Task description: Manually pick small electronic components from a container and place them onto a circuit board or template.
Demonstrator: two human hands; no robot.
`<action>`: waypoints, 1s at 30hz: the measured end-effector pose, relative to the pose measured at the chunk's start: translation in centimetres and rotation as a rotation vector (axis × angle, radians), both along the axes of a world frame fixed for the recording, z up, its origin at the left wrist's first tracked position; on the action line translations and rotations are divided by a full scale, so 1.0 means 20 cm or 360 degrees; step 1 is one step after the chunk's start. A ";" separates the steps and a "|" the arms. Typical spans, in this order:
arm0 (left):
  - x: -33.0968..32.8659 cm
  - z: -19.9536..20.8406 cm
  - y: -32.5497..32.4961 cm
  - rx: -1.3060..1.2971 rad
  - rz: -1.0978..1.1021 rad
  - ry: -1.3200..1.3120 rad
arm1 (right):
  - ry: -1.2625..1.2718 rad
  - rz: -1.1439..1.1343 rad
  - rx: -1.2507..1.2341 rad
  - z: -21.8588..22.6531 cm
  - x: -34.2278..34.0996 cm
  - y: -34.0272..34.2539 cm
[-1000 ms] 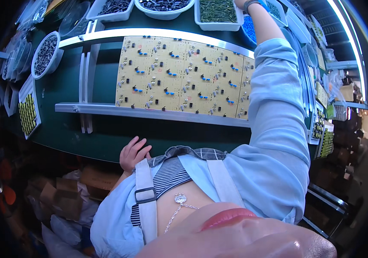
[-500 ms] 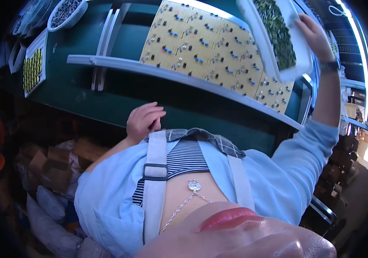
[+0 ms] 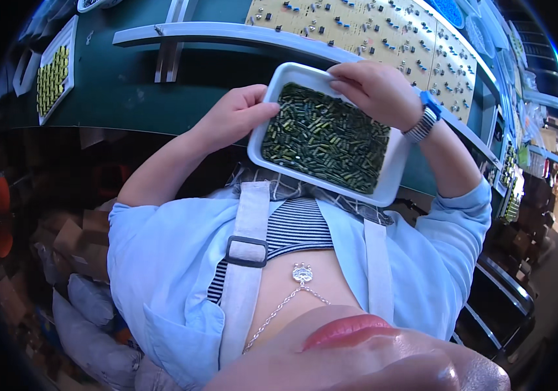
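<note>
A white plastic tray (image 3: 401, 153) is held tilted in front of my chest, over the near edge of the bench. Many small dark green rectangular parts (image 3: 324, 133) lie loose in it, with a bare strip along its right side. My left hand (image 3: 236, 116) grips the tray's left rim, thumb over the edge. At the far rim, toward the right, my right hand (image 3: 378, 94) is closed on the tray, its fingers bent over the edge. Beyond the tray, a pale yellow circuit board panel (image 3: 383, 26) carries rows of small components.
A metal rail (image 3: 240, 32) crosses the green bench (image 3: 116, 72) before the panel. On the left is a white tray of yellow-and-black parts (image 3: 54, 73). Blue and clear bins (image 3: 478, 32) stand at the far right. Cardboard boxes (image 3: 76, 244) and bags sit low on the left.
The tray has come from above the panel's right end down toward my chest, carried by my right hand. My left hand has moved forward and right and taken hold of its left rim.
</note>
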State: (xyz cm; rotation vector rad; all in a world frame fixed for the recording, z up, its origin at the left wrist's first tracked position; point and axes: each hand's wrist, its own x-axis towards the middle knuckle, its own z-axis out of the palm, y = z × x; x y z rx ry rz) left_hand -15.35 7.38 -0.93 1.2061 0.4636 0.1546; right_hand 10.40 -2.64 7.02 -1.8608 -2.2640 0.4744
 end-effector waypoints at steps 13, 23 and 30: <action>-0.03 0.03 0.05 0.0402 0.0163 0.0179 | -0.0218 0.0206 0.0068 -0.03 -0.17 -0.19; 0.05 0.26 0.01 0.2027 0.0103 -0.0241 | 0.0743 -0.0238 -0.0024 0.07 -0.06 -0.19; 0.16 0.22 -0.03 0.2408 -0.0344 -0.0301 | 0.2205 -0.0328 -0.0361 0.03 0.03 -0.15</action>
